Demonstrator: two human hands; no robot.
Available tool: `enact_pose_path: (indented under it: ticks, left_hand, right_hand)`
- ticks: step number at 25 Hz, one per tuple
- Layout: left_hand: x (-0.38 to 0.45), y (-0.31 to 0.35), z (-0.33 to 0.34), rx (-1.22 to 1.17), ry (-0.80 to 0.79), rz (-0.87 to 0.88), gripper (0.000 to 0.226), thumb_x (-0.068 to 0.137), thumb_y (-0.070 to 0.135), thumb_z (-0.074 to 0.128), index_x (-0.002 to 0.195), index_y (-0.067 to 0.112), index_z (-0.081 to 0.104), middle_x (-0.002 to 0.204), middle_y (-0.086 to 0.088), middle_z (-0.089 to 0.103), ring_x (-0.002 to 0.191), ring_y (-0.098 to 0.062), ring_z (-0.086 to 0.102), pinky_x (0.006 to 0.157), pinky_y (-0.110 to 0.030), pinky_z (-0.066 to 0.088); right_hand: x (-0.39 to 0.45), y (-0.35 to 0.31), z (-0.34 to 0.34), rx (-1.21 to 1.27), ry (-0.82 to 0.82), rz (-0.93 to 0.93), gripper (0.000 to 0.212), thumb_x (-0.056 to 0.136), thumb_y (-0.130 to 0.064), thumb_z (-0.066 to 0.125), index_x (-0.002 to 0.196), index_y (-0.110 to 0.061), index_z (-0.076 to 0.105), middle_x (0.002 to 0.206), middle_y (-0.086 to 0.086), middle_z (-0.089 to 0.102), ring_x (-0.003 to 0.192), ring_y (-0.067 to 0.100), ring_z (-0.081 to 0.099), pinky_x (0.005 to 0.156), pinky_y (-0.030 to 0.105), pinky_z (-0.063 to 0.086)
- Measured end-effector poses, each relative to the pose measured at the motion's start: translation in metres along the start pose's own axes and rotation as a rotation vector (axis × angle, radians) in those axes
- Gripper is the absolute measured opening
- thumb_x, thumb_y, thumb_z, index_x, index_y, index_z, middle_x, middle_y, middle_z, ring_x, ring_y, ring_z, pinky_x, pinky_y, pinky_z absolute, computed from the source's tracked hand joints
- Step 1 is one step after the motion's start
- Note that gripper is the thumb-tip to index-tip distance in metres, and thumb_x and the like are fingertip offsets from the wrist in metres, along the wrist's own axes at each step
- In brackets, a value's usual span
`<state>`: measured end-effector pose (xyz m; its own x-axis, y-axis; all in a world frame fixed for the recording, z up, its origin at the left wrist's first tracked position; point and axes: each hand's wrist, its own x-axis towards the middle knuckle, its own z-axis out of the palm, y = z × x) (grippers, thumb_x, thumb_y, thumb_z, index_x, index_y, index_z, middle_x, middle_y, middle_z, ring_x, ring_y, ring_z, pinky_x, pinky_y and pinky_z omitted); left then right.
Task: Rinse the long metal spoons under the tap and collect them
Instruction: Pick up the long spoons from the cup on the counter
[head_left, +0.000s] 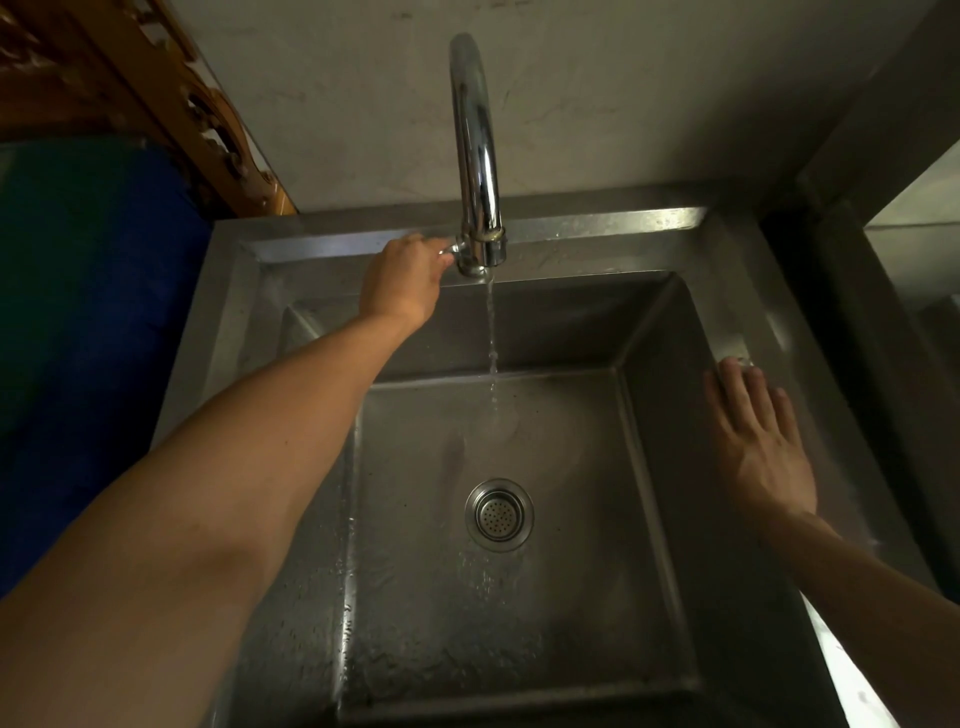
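Note:
A tall chrome tap (475, 156) rises from the back rim of a steel sink (571, 291). A thin stream of water (492, 353) falls from the spout into the basin. My left hand (402, 280) reaches to the tap's base and grips its small handle (451, 250). My right hand (756, 436) lies flat with fingers spread on the sink's right rim, holding nothing. No spoon is in view.
A round strainer drain (498, 514) sits in the wet basin floor. A blue and green container (78, 322) stands left of the sink, with carved wooden furniture (171, 98) behind it. A grey wall backs the tap, and a steel surface (914, 249) lies at right.

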<state>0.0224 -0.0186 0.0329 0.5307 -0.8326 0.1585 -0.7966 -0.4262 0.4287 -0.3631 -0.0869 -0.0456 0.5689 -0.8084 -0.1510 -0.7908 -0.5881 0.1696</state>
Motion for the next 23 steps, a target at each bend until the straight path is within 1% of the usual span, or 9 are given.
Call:
enact_pose_path:
  ticks: [2,4,6,8,10,14,17,21,23]
  left_hand:
    - [-0.001,-0.003,0.001,0.017,-0.035,0.009,0.019,0.092,0.017,0.052,0.099,0.005,0.066,0.099,-0.020,0.064,0.091,-0.040,0.061,0.072,-0.043,0.050]
    - [-0.007,-0.004,0.001,0.057,-0.051,-0.019,0.028,0.092,0.028,0.053,0.115,0.013,0.060,0.116,-0.015,0.059,0.107,-0.035,0.056,0.085,-0.045,0.049]
    - [-0.020,-0.004,-0.002,0.090,0.027,-0.018,0.038,0.092,0.037,0.053,0.124,0.017,0.054,0.123,-0.011,0.054,0.113,-0.030,0.051,0.087,-0.045,0.048]
    - [-0.040,0.002,-0.013,0.117,0.158,0.058,0.040,0.091,0.040,0.051,0.124,0.017,0.054,0.122,-0.010,0.054,0.112,-0.029,0.050,0.086,-0.044,0.048]
    - [-0.060,0.012,-0.027,0.102,0.240,0.119,0.042,0.090,0.039,0.052,0.124,0.015,0.055,0.122,-0.010,0.055,0.115,-0.029,0.050,0.090,-0.042,0.046]
    - [-0.102,0.038,-0.063,0.008,0.355,0.148,0.039,0.088,0.035,0.057,0.121,0.014,0.058,0.120,-0.010,0.058,0.113,-0.029,0.054,0.091,-0.042,0.046]
    - [-0.119,0.067,-0.098,-0.070,0.383,0.205,0.040,0.088,0.039,0.058,0.120,0.015,0.059,0.120,-0.007,0.059,0.113,-0.025,0.054,0.092,-0.041,0.046]
    - [-0.123,0.119,-0.146,-0.154,0.369,0.361,0.047,0.086,0.046,0.059,0.123,0.017,0.057,0.124,-0.004,0.057,0.116,-0.020,0.053,0.095,-0.036,0.044]
    - [-0.125,0.148,-0.168,-0.170,0.353,0.453,0.054,0.084,0.050,0.060,0.127,0.017,0.057,0.128,-0.006,0.055,0.120,-0.021,0.052,0.098,-0.038,0.043]
  right_hand:
    - [0.000,0.001,0.002,0.000,0.006,0.001,0.091,0.082,-0.010,0.062,0.154,-0.012,0.005,0.161,0.013,-0.011,0.147,0.032,-0.014,0.119,0.045,-0.005]
    - [0.000,0.000,0.001,0.016,-0.001,0.007,0.086,0.089,-0.015,0.056,0.154,-0.014,0.000,0.161,0.012,-0.012,0.147,0.031,-0.014,0.120,0.046,-0.004]
    - [0.000,-0.007,-0.008,0.096,0.014,0.020,0.079,0.095,-0.021,0.049,0.154,-0.017,-0.003,0.161,0.010,-0.009,0.147,0.029,-0.012,0.121,0.048,0.000]
    - [-0.001,-0.022,-0.027,0.227,0.083,0.033,0.071,0.097,-0.028,0.044,0.155,-0.020,0.004,0.162,0.006,0.001,0.148,0.028,-0.004,0.120,0.050,0.004]
    - [-0.006,-0.037,-0.052,0.321,0.175,0.026,0.065,0.097,-0.036,0.044,0.154,-0.022,0.016,0.162,0.005,0.014,0.149,0.028,0.006,0.120,0.050,0.006]
    - [-0.021,-0.043,-0.110,0.358,0.293,0.028,0.063,0.096,-0.048,0.043,0.151,-0.024,0.025,0.159,0.004,0.025,0.148,0.028,0.013,0.119,0.051,0.013]
    - [-0.039,-0.037,-0.159,0.362,0.370,0.044,0.063,0.094,-0.052,0.044,0.149,-0.026,0.030,0.158,0.004,0.028,0.148,0.027,0.015,0.118,0.051,0.016]
    - [-0.071,-0.025,-0.225,0.382,0.497,0.080,0.060,0.092,-0.057,0.041,0.145,-0.030,0.035,0.155,0.003,0.034,0.147,0.027,0.018,0.117,0.051,0.020]
    - [-0.095,-0.014,-0.254,0.385,0.556,0.113,0.061,0.091,-0.059,0.039,0.144,-0.031,0.036,0.154,0.002,0.035,0.146,0.028,0.020,0.116,0.052,0.022]
